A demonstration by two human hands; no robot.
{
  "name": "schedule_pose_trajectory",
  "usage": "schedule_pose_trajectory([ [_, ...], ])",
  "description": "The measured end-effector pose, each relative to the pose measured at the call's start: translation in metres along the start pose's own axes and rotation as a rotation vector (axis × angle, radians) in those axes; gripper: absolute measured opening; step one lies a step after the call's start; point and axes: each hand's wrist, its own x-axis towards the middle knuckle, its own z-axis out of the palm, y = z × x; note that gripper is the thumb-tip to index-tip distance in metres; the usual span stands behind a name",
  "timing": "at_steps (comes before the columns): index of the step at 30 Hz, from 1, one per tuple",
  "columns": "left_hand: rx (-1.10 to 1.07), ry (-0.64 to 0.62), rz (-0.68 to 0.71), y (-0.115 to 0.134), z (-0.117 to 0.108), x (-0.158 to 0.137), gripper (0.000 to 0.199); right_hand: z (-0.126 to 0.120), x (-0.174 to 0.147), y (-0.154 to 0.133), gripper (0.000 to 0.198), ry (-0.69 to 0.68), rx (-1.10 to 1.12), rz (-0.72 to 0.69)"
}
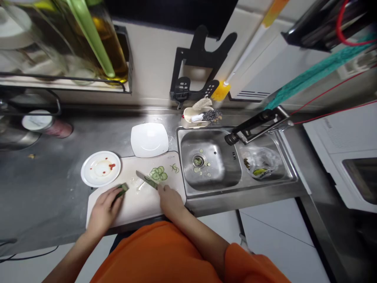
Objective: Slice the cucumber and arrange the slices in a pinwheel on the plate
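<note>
On the pale cutting board, my left hand is closed around a short piece of cucumber, its cut end facing right. My right hand grips a knife whose blade points up and to the left. Right by the blade lies a small heap of cucumber slices. Thin curved green trimmings rest near the board's upper right corner. A round white plate with red-brown sauce spots overlaps the board's left corner. Behind the board sits a square white plate.
Right of the board is a two-basin steel sink with slices around its drain. A clear plastic bag lies in the smaller basin under the black faucet. A sponge holder stands behind. At left are a jar and an oil bottle on a rack.
</note>
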Motion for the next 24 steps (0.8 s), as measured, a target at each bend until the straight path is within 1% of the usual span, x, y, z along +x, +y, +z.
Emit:
schedule_pose_trajectory([
  [3, 0.080, -0.009, -0.036, -0.031, -0.016, -0.012, 0.031, 0.000, -0.008, 0.009, 0.046, 0.060, -0.048, -0.068],
  [6, 0.133, 0.004, -0.060, -0.049, -0.023, -0.017, 0.033, 0.000, -0.013, 0.018, 0.048, 0.091, -0.077, -0.087],
  [13, 0.142, -0.018, -0.113, -0.059, -0.021, -0.019, 0.038, 0.004, -0.015, 0.033, 0.047, 0.116, -0.125, -0.106],
  [16, 0.152, -0.005, -0.139, -0.059, -0.021, -0.020, 0.040, 0.006, -0.016, 0.036, 0.046, 0.121, -0.127, -0.127],
  [18, 0.169, 0.037, -0.149, -0.051, -0.023, -0.017, 0.040, 0.006, -0.016, 0.038, 0.047, 0.123, -0.128, -0.134],
  [19, 0.175, 0.073, -0.149, -0.044, -0.023, -0.014, 0.040, 0.006, -0.016, 0.038, 0.047, 0.119, -0.127, -0.136],
  [22, 0.111, 0.220, -0.124, -0.006, -0.017, 0.005, 0.037, 0.004, -0.016, 0.039, 0.048, 0.099, -0.129, -0.152],
  [23, 0.054, 0.221, -0.096, 0.009, -0.012, 0.014, 0.039, 0.003, -0.017, 0.039, 0.048, 0.096, -0.135, -0.161],
  [24, -0.010, 0.173, -0.059, 0.024, -0.006, 0.024, 0.043, 0.001, -0.017, 0.039, 0.048, 0.097, -0.144, -0.175],
])
